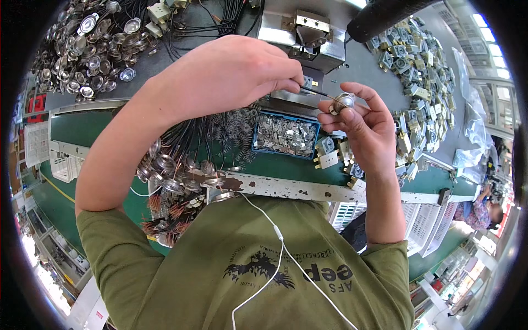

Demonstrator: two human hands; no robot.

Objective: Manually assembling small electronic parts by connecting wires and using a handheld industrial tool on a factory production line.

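My left hand (250, 69) reaches across above the bench, its thumb and forefinger pinched on a thin black wire (314, 90). The wire runs right to a small round metal cap (344, 102). That cap sits between the thumb and fingers of my right hand (366, 118), with its shiny domed side partly showing. Just beyond the hands stands a metal bench fixture (311, 33); a small part with brass-coloured tabs (309, 82) lies at its near side. Below the wire is a blue tray (254, 144) of small metal clips.
At the far left lies a heap of round metal caps (93, 60) with black wires. More wired caps (170, 165) hang near the bench edge. Several pale block-shaped switches (421, 93) are piled at right. A thick black tube (385, 19) crosses the upper right. White earphone cords (278, 232) hang over my shirt.
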